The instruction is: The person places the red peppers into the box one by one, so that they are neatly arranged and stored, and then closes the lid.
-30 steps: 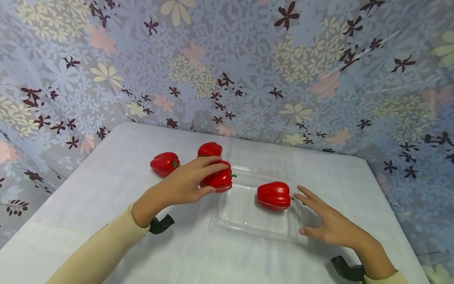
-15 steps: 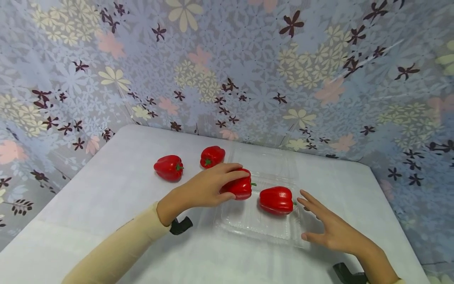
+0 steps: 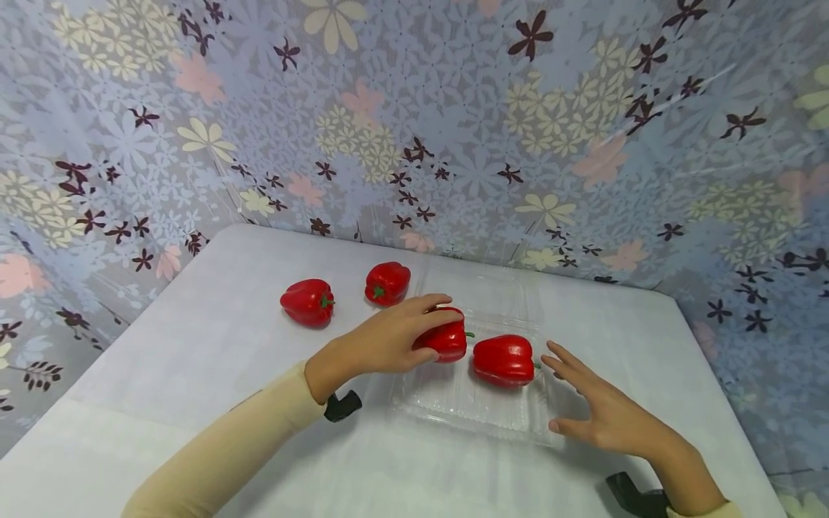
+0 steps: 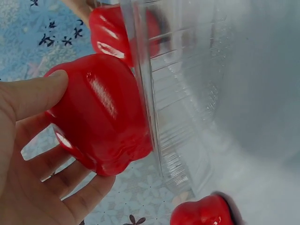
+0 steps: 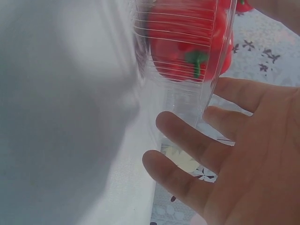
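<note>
Floral cloth (image 3: 414, 101) behind white tabletop (image 3: 97, 460), held pepper (image 3: 448, 344) above clear container (image 3: 479, 429)

Our left hand (image 3: 388, 338) grips the held pepper, thumb on 1 side and fingers curled round the other. It sits over the container's left part; we cannot tell whether it touches the bottom. Boxed pepper (image 3: 501, 361) lies inside, to its right, and the lid (image 3: 479, 288) lies folded back. Our right hand (image 3: 605, 417) has its fingers spread, holding nothing, just beside the container's right end. Left pepper (image 3: 307, 303) and rear pepper (image 3: 387, 283) rest on the tabletop.

We judge the held pepper light and firm, its glossy skin rather slippery. We favour a broad, gentle hold across its rounded sides, clear of the green stem (image 3: 470, 334). We expect the container's thin walls to flex, so its rim needs a light touch.
</note>
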Demonstrator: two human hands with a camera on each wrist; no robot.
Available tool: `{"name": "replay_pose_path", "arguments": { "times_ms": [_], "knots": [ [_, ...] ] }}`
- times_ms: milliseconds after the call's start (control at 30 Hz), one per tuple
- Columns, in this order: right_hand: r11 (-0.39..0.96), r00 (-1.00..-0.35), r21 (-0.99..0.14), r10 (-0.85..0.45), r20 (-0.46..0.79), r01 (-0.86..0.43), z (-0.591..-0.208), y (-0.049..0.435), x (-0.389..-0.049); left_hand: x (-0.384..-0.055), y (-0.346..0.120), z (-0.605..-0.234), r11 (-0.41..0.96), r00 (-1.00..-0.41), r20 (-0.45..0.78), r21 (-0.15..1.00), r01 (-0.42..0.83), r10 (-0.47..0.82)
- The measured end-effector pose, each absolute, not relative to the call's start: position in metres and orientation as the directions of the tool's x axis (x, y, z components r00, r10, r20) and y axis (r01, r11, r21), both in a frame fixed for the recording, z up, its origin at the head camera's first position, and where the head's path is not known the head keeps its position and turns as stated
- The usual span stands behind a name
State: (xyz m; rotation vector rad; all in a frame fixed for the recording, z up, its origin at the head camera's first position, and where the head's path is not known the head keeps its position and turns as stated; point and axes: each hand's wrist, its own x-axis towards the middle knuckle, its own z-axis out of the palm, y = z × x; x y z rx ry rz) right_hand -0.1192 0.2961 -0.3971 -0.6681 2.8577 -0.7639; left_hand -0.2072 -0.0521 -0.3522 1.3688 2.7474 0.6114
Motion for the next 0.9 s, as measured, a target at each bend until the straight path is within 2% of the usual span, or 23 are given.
{"name": "replay_pose_path", "arguments": {
  "times_ms": [900],
  "knots": [
    [0.757,-0.895,-0.525,-0.446,0.019,-0.388,-0.398,0.295,-0.118,-0.215,-0.038,-0.367,0.547,-0.586,0.067,0.286,0.787,0.808]
  ]
}}
